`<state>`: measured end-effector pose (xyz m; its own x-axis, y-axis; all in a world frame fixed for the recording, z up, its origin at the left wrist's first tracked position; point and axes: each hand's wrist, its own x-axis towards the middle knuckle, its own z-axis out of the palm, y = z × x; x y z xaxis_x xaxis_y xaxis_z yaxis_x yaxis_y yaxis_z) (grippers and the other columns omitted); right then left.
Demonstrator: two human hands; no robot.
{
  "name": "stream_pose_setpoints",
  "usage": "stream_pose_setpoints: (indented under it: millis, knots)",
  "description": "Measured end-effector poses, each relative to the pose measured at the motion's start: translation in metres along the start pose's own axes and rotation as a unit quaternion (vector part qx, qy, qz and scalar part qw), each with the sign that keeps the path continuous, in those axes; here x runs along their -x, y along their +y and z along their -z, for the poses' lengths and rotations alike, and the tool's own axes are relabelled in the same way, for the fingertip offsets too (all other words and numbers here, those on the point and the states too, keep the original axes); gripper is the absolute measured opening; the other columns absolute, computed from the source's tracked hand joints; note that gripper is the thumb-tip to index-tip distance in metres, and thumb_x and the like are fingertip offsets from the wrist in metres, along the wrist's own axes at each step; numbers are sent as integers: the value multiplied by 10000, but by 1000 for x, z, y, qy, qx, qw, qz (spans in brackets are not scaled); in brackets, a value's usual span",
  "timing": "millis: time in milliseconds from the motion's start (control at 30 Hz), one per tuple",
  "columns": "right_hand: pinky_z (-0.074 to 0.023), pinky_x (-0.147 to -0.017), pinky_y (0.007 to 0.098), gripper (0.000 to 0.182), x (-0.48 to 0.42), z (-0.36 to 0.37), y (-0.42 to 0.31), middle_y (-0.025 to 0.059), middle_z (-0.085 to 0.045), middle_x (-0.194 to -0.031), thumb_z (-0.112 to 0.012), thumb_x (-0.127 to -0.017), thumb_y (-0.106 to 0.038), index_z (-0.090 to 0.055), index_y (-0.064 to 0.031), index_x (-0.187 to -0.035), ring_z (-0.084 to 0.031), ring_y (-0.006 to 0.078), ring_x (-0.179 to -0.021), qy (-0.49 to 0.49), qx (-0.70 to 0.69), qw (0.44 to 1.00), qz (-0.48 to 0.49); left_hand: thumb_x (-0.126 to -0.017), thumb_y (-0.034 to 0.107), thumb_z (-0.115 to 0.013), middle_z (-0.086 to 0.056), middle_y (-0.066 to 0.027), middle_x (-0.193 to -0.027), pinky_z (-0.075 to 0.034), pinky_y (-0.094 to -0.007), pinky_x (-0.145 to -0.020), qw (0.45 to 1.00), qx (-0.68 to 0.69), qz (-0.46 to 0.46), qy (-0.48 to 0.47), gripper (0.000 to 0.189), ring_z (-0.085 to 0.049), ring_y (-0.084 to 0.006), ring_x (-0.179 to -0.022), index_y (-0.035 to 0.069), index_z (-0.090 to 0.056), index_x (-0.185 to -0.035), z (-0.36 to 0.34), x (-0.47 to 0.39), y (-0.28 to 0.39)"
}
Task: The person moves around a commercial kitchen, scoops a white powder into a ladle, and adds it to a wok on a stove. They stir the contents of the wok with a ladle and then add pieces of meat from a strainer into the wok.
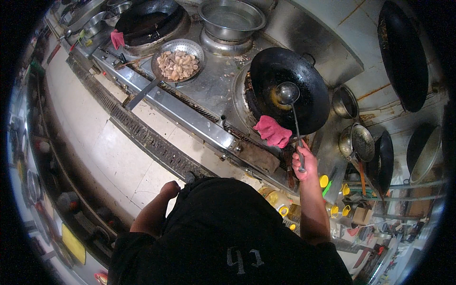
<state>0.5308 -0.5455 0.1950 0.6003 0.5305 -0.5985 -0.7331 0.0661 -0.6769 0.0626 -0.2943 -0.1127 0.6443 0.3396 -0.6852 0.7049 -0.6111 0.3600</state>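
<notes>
My right hand [305, 160] grips the handle of a steel ladle [288, 93], whose bowl rests inside a black wok [310, 85]. The wok sits tilted on a burner ring, with a little yellowish-brown residue near the ladle's bowl. Draped at the wok's near edge is a folded pink cloth [272, 131], just left of the ladle handle. Down beside my body hangs my left hand [171, 188], holding nothing that I can see; its fingers look curled, though they are dark and partly unclear.
Pale pieces of meat [178, 65] lie in a perforated strainer [192, 46], its handle jutting over the range's front edge. Behind it stand a steel basin [231, 19] of liquid and another wok [149, 21]. Yellow-capped oil bottles [276, 199] stand on the floor near my right arm.
</notes>
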Motion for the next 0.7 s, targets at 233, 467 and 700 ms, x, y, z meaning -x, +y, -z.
stream_pose_setpoints:
  millis: [233,467,700]
  knots:
    - [-387,-376,243,358,-10,17,-9,49,-519,-661,-402,-933,-260,-517,37,-1099,-481,108,-430,-194,-295,928,-117,-804,290,-509,-627,-215,-944,-485,-435,-795,1000,-28,-7,-12,312,-595,-361,-927,6,-632,-844,-5,-3,-8]
    - [-400,-426,244,441,10,-8,-8,64,-496,-729,-361,-951,-254,-423,44,-1270,-498,106,-492,-280,-419,851,-146,-807,254,-498,-621,-200,-898,-497,-424,-781,1000,-19,-9,-20,259,-599,-360,-895,38,-640,-819,28,20,17]
    - [-375,-377,231,392,19,-11,3,53,-495,-676,-391,-933,-249,-466,-43,-1257,-460,111,-445,-241,-327,906,-120,-811,273,-485,-629,-220,-900,-483,-448,-781,999,26,2,29,301,-600,-372,-886,4,-618,-790,10,7,-9]
